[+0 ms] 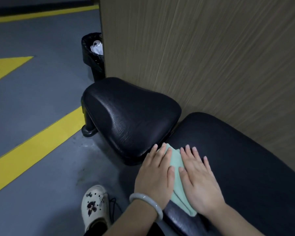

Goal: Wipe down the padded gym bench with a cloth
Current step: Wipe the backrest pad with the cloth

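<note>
A black padded gym bench stands along a wall, with a seat pad [129, 116] at the left and a long back pad [242, 159] at the right. A light green cloth [176, 169] lies on the near end of the long pad, by the gap between the pads. My left hand [154, 176], with a pale bangle on the wrist, presses flat on the cloth's left part. Beside it, my right hand [199, 183] lies flat on the cloth's right part. The fingers of both hands are straight. Most of the cloth is hidden under the hands.
A wood-grain wall panel [203, 57] runs right behind the bench. A black bin [92, 53] with a liner stands at the panel's corner. The grey floor [41, 108] carries yellow stripes. A white clog [94, 206] shows at the bottom, beside the bench.
</note>
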The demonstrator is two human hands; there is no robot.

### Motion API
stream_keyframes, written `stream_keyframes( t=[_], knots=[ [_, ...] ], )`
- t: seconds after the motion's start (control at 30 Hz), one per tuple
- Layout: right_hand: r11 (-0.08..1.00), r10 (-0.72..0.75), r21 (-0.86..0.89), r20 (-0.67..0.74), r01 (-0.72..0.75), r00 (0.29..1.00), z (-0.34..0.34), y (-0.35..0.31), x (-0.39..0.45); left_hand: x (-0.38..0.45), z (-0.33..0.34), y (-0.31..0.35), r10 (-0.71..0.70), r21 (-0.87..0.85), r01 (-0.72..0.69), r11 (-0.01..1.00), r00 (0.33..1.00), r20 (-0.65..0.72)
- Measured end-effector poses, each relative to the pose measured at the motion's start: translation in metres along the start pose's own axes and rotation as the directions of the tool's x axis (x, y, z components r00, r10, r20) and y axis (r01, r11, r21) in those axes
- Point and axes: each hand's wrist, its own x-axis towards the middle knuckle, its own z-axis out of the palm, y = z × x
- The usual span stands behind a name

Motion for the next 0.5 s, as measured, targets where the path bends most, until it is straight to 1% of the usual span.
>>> stream_keyframes(
  t=[0.1,0.17,0.23,0.3,0.4,0.5],
  knots=[
    [0.998,-0.043,-0.046,0.042,0.045,0.998,-0.005,0.005,0.022,0.009,0.007,-0.005,0.028,0.031,-0.027,0.999,0.998,-0.052],
    [0.996,-0.06,-0.063,0.053,0.063,0.997,-0.007,0.011,0.037,0.023,0.005,-0.006,0.038,0.062,-0.036,0.997,0.999,-0.032],
    [0.995,-0.065,-0.074,0.063,0.07,0.996,-0.009,0.016,0.047,0.032,-0.002,-0.004,0.036,0.049,-0.038,0.998,0.999,0.041],
    [0.992,-0.067,-0.099,0.072,0.074,0.995,-0.01,0.016,0.049,0.033,-0.001,-0.004,0.05,0.031,-0.052,0.998,0.998,0.043],
    [0.989,-0.068,-0.13,0.051,0.074,0.996,-0.012,0.007,0.038,0.016,-0.001,-0.003,-0.01,0.013,0.01,1.0,1.0,0.021],
    [0.981,-0.113,-0.148,0.107,0.128,0.988,-0.011,0.002,0.017,-0.015,0.004,0.002,-0.03,-0.043,0.029,0.999,0.999,-0.023]
  ],
)
